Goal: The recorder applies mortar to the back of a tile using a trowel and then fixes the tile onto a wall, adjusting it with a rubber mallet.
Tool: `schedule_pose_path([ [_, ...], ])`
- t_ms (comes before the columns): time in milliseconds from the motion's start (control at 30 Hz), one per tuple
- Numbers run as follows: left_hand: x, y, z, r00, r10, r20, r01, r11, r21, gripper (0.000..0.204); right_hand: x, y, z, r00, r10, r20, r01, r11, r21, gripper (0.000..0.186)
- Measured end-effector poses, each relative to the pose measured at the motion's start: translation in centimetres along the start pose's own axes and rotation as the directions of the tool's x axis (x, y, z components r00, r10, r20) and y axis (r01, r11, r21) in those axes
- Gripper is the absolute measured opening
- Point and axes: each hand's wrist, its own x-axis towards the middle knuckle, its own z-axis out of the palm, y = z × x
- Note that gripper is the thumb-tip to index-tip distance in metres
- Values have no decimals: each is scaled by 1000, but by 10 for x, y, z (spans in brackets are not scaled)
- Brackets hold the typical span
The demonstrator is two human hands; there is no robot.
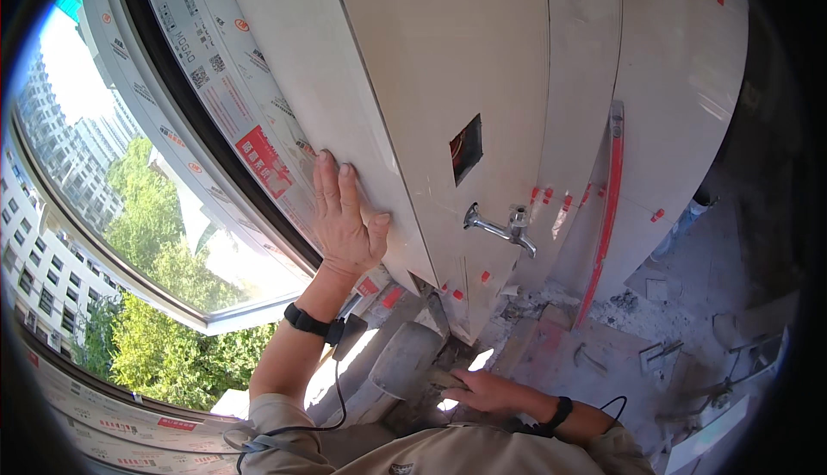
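Observation:
My left hand [349,225] lies flat against a narrow light tile strip [379,148] beside the window frame, its fingers stretched upward and the thumb apart. Lower down, my right hand [493,391] is closed around the short handle of a mallet with a thick grey head [407,360]. That head hangs below the tiled corner, apart from the wall as far as I can see. A large beige wall tile [457,44] adjoins the strip, with a dark square cutout [466,149] showing wires. Below it a chrome tap [502,229] sticks out.
A long red bar like a level [608,217] leans against the tiled wall. Small red tile clips [658,215] sit in the joints. At left the window frame [215,79] is covered in printed film, beside an open sash. Rubble and scraps litter the dusty floor [637,346].

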Motion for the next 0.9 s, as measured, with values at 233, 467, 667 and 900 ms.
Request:
schedule_pose_path([
  [233, -8, -8, 2, 991, 128, 25, -125, 987, -105, 65, 74, -14, 24, 996, 12, -89, -4, 997, 80, 40],
  [467, -2, -29, 51, 931, 314, -188, -331, 941, -66, 70, 105, -37, 28, 980, -12, -198, 25, 998, 63, 36],
  [667, -5, -26, 53, 936, 286, -203, -311, 945, -99, 69, 124, -23, 20, 981, 4, -196, 11, 997, 75, 36],
  [900, -8, -30, 53, 936, 284, -207, -315, 939, -138, 71, 129, -29, -1, 965, 112, -237, -88, 990, 110, 37],
])
